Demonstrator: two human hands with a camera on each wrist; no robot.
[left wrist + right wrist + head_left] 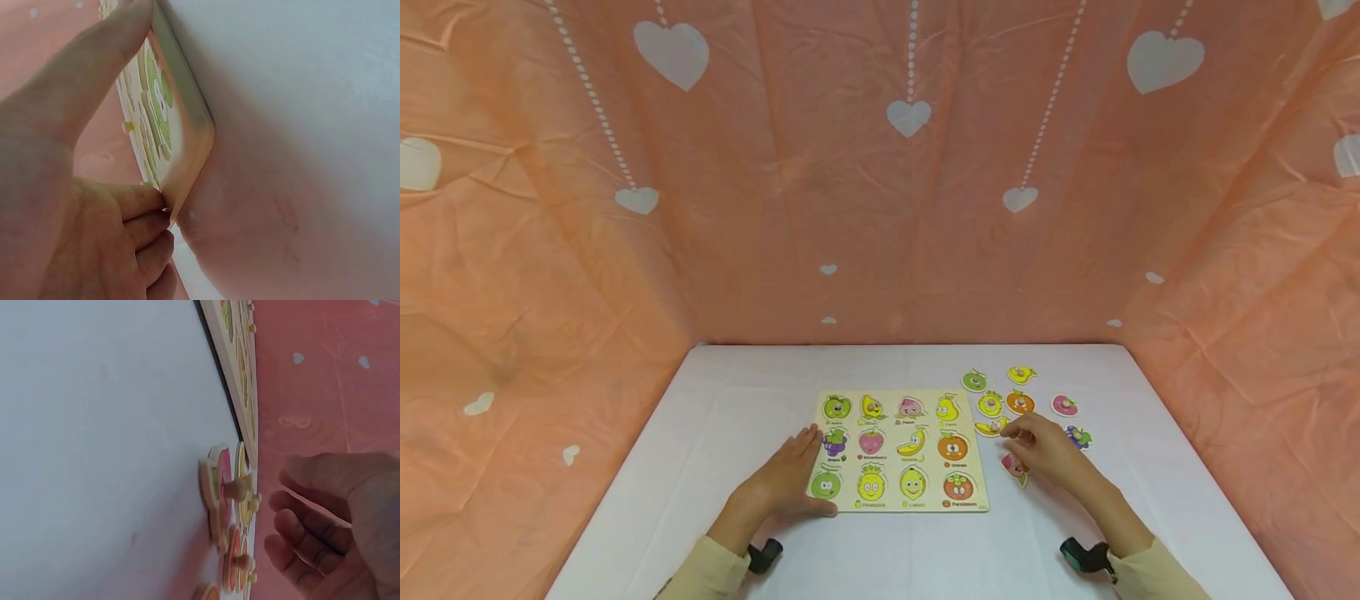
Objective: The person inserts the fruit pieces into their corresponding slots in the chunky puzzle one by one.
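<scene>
A wooden fruit puzzle board (pixel 891 458) lies on the white table. My left hand (pixel 790 475) rests against its near left corner, with the fingers along the left side and the thumb along the near edge. The left wrist view shows fingertips touching the board's rim (pixel 190 159). My right hand (pixel 1045 446) hovers just right of the board, its fingers bent and apart around nothing in the right wrist view. Closest to its fingertips is a yellow banana piece (pixel 988 427). A pink piece with green (pixel 1015 468) and a wooden knob lies below the hand.
Beyond the right hand lie loose pieces: a green round one (pixel 975 382), a yellow one (pixel 1021 375), a pineapple (pixel 989 405), an orange (pixel 1020 402), a pink round one (pixel 1064 406) and purple grapes (pixel 1079 437). Peach-coloured cloth (pixel 895 233) with hearts encloses the table.
</scene>
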